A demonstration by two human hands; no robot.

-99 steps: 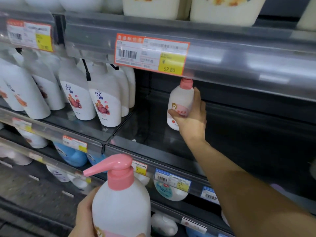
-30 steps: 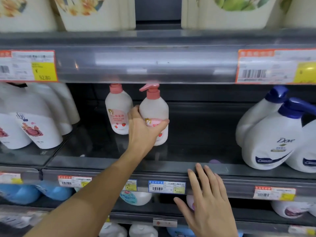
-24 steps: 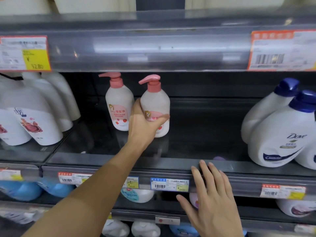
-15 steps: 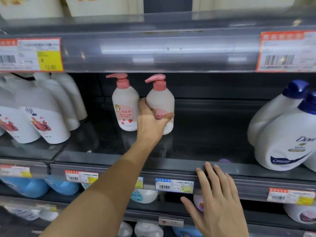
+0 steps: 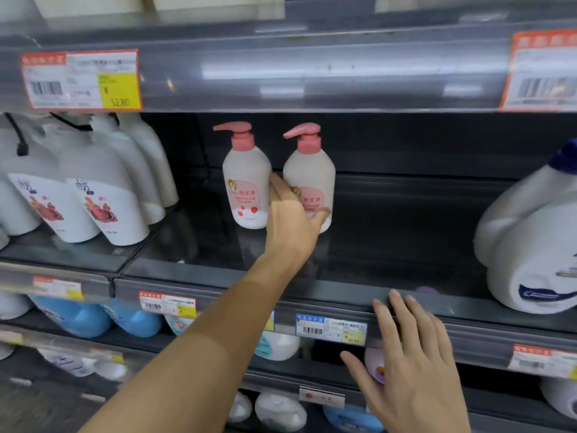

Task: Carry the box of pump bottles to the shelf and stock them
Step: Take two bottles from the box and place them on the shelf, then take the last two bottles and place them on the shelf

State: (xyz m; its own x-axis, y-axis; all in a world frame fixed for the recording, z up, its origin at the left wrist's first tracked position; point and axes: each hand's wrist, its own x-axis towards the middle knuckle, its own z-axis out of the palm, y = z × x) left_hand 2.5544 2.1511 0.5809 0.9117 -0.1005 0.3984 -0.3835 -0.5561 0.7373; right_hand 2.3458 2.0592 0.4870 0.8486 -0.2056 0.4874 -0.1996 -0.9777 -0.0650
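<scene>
While the left hand (image 5: 293,220) is wrapped round the lower front of a pump bottle (image 5: 310,179), that bottle is seen standing upright on the dark shelf (image 5: 390,239). It is held with the thumb on its right side and the fingers tucked into the gap on its left. A pink patch with red Chinese writing is shown on its label, just above the thumb. The body is smooth, white and rounded at the shoulders, and a pink pump with a long spout pointing left is fitted on top.

Just left of the grip, a second pump bottle (image 5: 246,185) of the same kind is stood, almost touching the fingers. The same red writing and small strawberries are printed on it.

Farther left of the grip, tall white bottles (image 5: 103,195) with red flower pictures are lined up. Above them a price tag (image 5: 81,79) with a barcode and a yellow patch is stuck on; "52.80" seems to be written there, though it is blurred.

Far to the right of the grip, a big round white jug (image 5: 530,245) with a dark blue cap is kept.

Below and to the right of the grip, the right hand (image 5: 412,367) is laid flat and open on the shelf's front edge, with nothing held. A small blue-edged tag (image 5: 331,329) with a barcode is fixed beside it.
</scene>
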